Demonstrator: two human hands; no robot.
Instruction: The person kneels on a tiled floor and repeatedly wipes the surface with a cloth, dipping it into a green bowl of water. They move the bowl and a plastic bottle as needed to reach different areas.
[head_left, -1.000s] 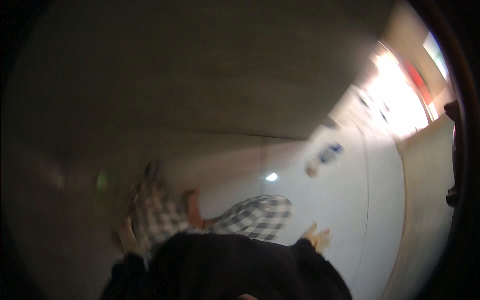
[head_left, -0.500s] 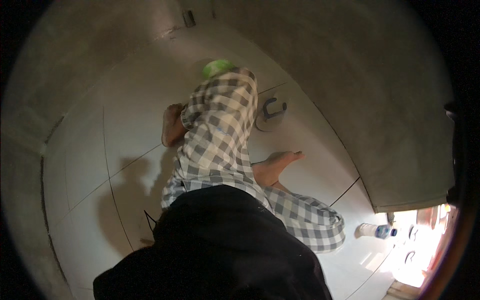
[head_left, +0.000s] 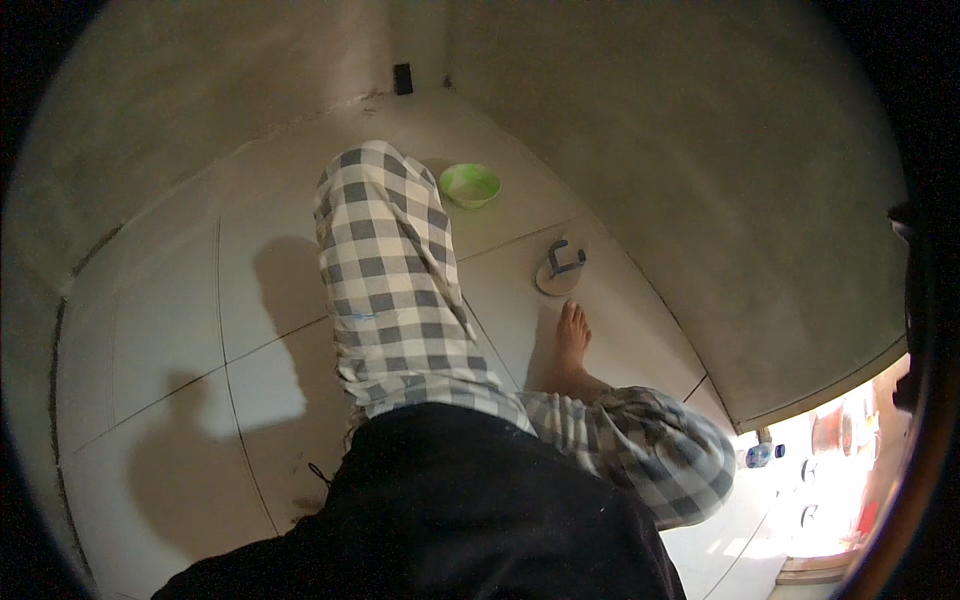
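Neither of my hands can be made out. Black clothing (head_left: 440, 510) covers the lower middle, and a small brownish patch (head_left: 305, 508) at its left edge is too unclear to name. My left leg (head_left: 395, 270), in grey-and-white checked trousers, is bent with the knee pointing away from me. The right leg (head_left: 655, 455) is folded out to the right, its bare foot (head_left: 572, 345) on the tiles. Beyond that foot lies a flip-flop (head_left: 556, 284) with a dark blue strap. A light green bowl (head_left: 470, 186) sits farther off, right of my left knee.
Plain walls (head_left: 680, 190) close in the pale tiled floor (head_left: 280, 350). A small dark block (head_left: 403, 79) is at the far corner. At the right, a plastic bottle (head_left: 758, 457) lies by a brightly lit opening (head_left: 835, 480), where more flip-flop straps (head_left: 808, 516) show.
My left knee has swung left, uncovering the green bowl. The left foot is now hidden. My right foot has turned to point away from me, and the right knee has shifted farther right.
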